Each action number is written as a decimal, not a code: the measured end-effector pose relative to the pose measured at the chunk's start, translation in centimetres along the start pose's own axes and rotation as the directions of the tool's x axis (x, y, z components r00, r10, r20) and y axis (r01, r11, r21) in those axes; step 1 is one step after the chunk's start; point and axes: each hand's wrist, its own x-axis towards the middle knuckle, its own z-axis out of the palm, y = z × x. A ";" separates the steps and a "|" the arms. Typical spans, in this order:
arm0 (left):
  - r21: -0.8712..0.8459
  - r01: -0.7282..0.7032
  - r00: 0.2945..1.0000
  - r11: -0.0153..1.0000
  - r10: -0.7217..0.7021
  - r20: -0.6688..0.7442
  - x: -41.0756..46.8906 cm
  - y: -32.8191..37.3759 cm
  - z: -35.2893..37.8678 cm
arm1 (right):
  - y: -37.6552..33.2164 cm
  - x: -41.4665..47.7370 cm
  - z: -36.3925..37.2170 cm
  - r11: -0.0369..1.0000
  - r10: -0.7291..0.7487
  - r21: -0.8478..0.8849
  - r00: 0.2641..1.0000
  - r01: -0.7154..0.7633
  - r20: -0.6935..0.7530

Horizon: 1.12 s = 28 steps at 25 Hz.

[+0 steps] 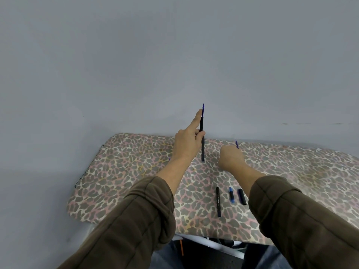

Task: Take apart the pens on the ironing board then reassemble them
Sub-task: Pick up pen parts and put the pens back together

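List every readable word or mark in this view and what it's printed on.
"OCTANE": white print along the black pen barrel lying on the ironing board.
Smaller print beside that word: too small to read.
Pen in left hand, blue piece, short black cap: no readable text.

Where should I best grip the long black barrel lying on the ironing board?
Probably pinch the long black barrel at its middle from above, across its narrow width: it lies flat, and the short blue piece lies apart on its right.
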 end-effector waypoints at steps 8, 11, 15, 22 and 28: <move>-0.002 -0.019 1.000 1.000 0.019 0.002 -0.4 0.6 0.0 | -1.7 0.1 -9.2 0.702 -0.029 0.673 0.953 0.234 -0.302; -0.010 -0.005 1.000 1.000 0.005 0.015 -0.6 0.9 0.1 | -2.1 -1.0 -12.5 0.403 0.024 0.834 0.907 0.377 -0.421; -0.020 0.008 1.000 1.000 -0.007 0.023 -1.0 1.2 0.2 | -2.7 -2.9 -15.0 0.240 -0.005 0.846 0.872 0.477 -0.490; -0.042 0.008 1.000 0.999 -0.007 0.003 -1.3 1.8 -0.4 | -3.2 -4.3 -15.5 0.301 -0.038 0.808 0.853 0.506 -0.520; -0.044 0.007 1.000 0.999 -0.007 -0.004 -1.4 2.1 -0.8 | -3.6 -4.7 -15.4 0.349 -0.055 0.786 0.848 0.511 -0.527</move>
